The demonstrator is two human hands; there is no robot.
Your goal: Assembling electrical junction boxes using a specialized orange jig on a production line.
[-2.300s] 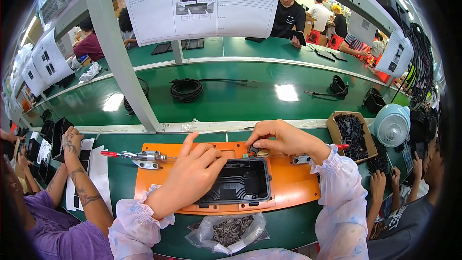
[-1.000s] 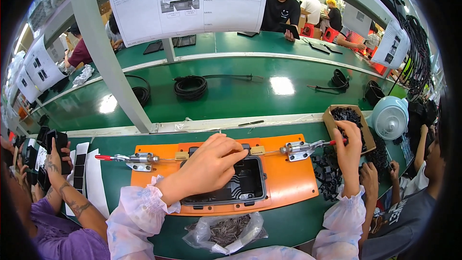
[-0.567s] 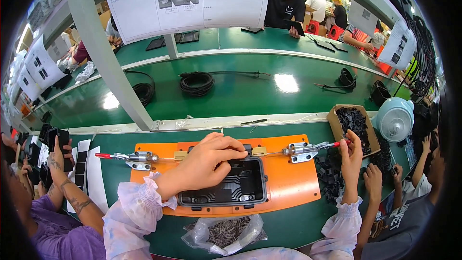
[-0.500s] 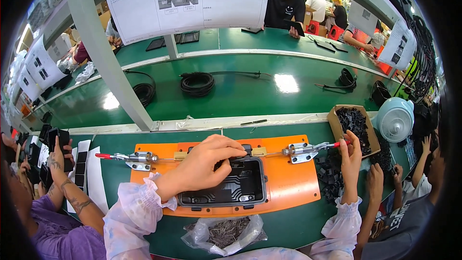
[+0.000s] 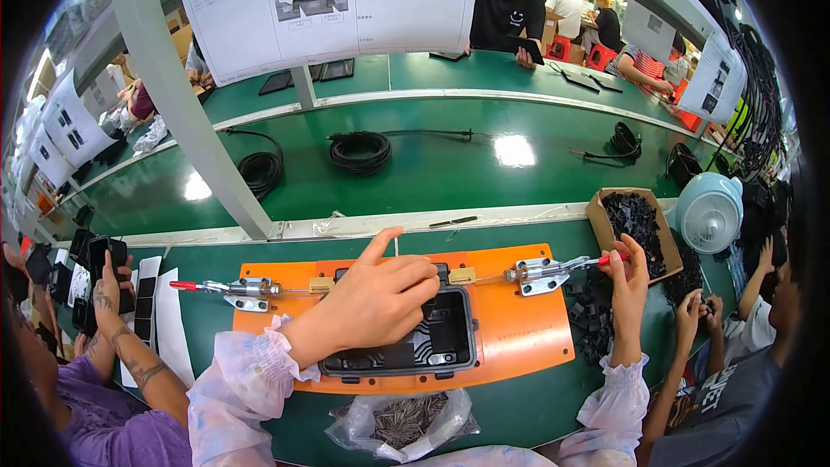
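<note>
An open black plastic housing (image 5: pixel 450 329) lies in an orange fixture plate (image 5: pixel 527 337) before me. My left hand (image 5: pixel 376 298) is over its left part, one finger raised away from the others, which are bent. Nothing shows in that hand, though its underside is hidden. At the right, my right hand (image 5: pixel 629 281) has its fingertips closed around the red handle end (image 5: pixel 603 260) of the right toggle clamp (image 5: pixel 540 275). The left toggle clamp (image 5: pixel 251 288), also red-handled, has no hand on it. Tan blocks (image 5: pixel 462 276) on the clamp rods sit by the housing's far edge.
A clear bag of metal screws or pins (image 5: pixel 406 422) lies near me. Small black parts fill a cardboard box (image 5: pixel 605 216), with more heaped beside it. A pale blue fan (image 5: pixel 711 214) stands at right. Coiled black cables (image 5: pixel 359 153) lie behind the rail. Co-workers sit on both sides.
My left hand has lifted one finger up from the housing's far edge and shifted slightly. My right hand stays at the red handle. The view has moved slightly.
</note>
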